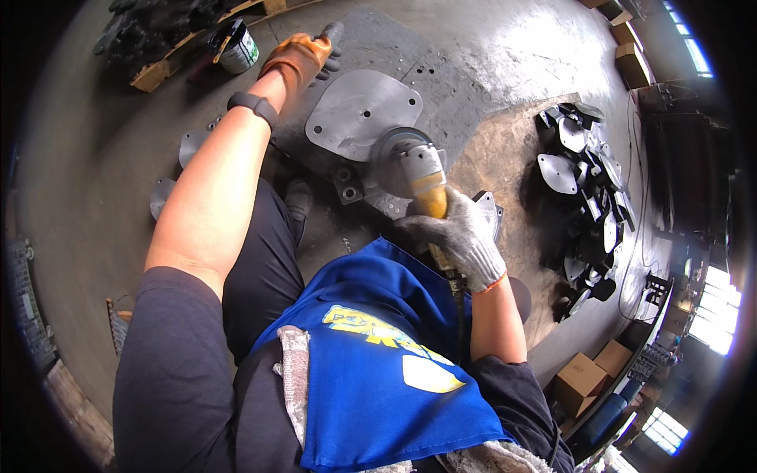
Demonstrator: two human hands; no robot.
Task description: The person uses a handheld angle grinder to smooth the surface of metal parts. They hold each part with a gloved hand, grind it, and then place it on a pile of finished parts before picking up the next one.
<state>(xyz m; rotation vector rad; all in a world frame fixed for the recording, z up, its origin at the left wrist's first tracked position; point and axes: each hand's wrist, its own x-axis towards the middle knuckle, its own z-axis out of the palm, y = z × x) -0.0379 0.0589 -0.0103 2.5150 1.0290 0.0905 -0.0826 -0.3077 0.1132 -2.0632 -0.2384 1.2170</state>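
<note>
Blue apron (386,370) across the lap; right hand (457,236), grey knit glove, closed around the yellow handle of an angle grinder (410,169); grinder head resting on a grey metal plate (359,110) lying on the floor; left hand (303,55), orange glove, pressed flat beside the plate's far edge; paint can (236,47) beyond; pile of dark plates (583,181) at right

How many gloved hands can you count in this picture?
2. The left hand, in an orange glove, presses flat on the floor above the metal plate. The right hand, in a grey knit glove, grips the grinder.
</note>
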